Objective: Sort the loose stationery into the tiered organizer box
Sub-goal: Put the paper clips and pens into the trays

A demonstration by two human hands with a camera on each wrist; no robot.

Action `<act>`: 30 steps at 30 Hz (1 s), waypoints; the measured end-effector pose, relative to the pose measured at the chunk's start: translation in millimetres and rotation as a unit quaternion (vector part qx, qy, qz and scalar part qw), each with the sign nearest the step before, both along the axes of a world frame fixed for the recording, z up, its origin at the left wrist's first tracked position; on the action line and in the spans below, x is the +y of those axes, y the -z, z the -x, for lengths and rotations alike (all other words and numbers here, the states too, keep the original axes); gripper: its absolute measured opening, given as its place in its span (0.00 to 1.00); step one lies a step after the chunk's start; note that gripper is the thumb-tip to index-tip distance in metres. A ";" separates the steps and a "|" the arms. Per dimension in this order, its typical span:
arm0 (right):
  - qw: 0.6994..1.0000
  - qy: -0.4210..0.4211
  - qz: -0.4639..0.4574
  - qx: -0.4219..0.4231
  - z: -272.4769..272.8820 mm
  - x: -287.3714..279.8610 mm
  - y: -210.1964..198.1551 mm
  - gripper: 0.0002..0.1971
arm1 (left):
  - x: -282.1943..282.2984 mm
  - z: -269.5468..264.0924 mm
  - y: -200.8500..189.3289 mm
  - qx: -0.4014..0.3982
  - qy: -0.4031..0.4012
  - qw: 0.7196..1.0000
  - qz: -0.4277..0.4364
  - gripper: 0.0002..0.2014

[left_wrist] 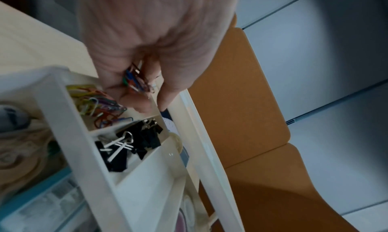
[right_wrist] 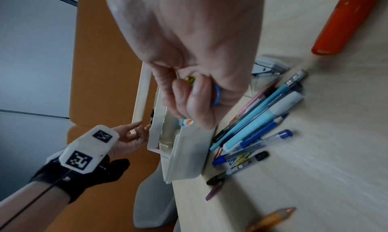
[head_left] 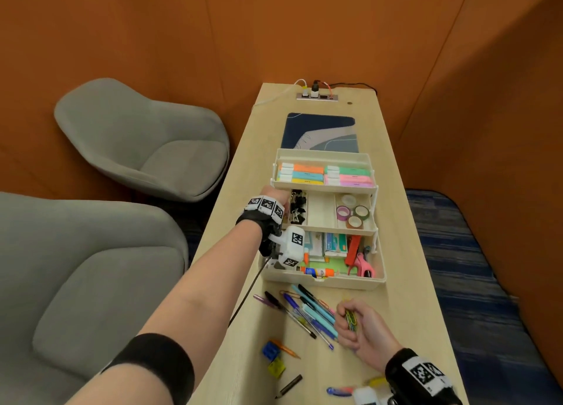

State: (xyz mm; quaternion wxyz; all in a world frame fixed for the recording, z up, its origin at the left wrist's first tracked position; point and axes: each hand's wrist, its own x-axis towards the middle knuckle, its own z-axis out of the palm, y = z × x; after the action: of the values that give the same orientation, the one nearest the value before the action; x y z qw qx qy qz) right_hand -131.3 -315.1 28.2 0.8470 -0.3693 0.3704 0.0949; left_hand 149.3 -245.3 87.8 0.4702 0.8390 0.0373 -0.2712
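Observation:
The cream tiered organizer box point(head_left: 323, 283) stands open on the desk. My left hand point(head_left: 275, 196) is at the left end of its middle tier and pinches a bunch of coloured paper clips point(left_wrist: 136, 79) over a compartment that holds more paper clips point(left_wrist: 96, 106), beside the black binder clips point(left_wrist: 134, 141). My right hand point(head_left: 356, 325) is down on the desk in front of the box, fingers curled round another bunch of paper clips point(head_left: 350, 318); a blue paper clip point(right_wrist: 215, 94) pokes out of that fist. Several loose pens point(head_left: 310, 310) lie just left of it.
Highlighters point(head_left: 326, 174) fill the top tier and tape rolls point(head_left: 353, 212) the middle tier's right end. Blue point(head_left: 270, 350) and yellow point(head_left: 276, 368) sharpeners, an orange pencil point(head_left: 286, 348) and a black pencil point(head_left: 289, 386) lie near the desk's front. Grey chairs point(head_left: 137, 142) stand left.

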 end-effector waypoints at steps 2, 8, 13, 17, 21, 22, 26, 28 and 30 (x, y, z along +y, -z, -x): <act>1.000 -0.007 -0.006 0.002 0.0 0.6 -0.1 0.07 | -1.7 -0.1 0.6 0.009 -0.012 1.000 0.014 0.04; 0.999 -0.029 -0.002 0.014 -0.4 3.6 2.3 0.06 | -0.4 5.5 -3.8 -0.016 -0.020 1.000 0.001 0.08; 0.999 -0.031 0.016 0.018 -5.8 6.4 -1.5 0.07 | 0.2 9.8 -7.4 -0.065 0.008 0.997 -0.035 0.14; 0.999 -0.029 0.017 0.028 -22.6 1.6 -11.5 0.08 | 7.6 11.8 -11.0 -0.079 0.044 0.994 -0.063 0.15; 0.999 -0.020 -0.003 0.042 -54.8 -7.5 -29.8 0.17 | 24.6 16.7 -5.6 -0.106 0.099 0.988 -0.048 0.18; 0.999 -0.012 -0.006 0.045 -65.2 -10.4 -35.9 0.18 | 29.9 19.2 -3.2 -0.132 0.102 0.985 -0.044 0.19; 1.000 0.004 0.004 0.026 -117.3 -22.9 -56.7 0.19 | 48.1 30.7 16.9 -0.259 0.158 0.947 -0.104 0.18; 1.000 0.007 0.017 0.018 -145.2 -23.9 -65.0 0.19 | 54.4 34.0 26.7 -0.290 0.222 0.917 -0.162 0.20; 0.999 0.002 0.030 0.014 -170.6 -20.3 -71.3 0.19 | 60.4 36.7 29.3 -0.289 0.260 0.904 -0.181 0.23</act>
State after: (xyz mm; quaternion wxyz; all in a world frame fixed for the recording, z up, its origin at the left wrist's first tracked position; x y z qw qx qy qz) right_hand 39.4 -335.4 99.5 0.8304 -0.3928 0.3854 0.0868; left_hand 112.6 -184.9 58.5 0.2136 0.9312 -0.2710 -0.1179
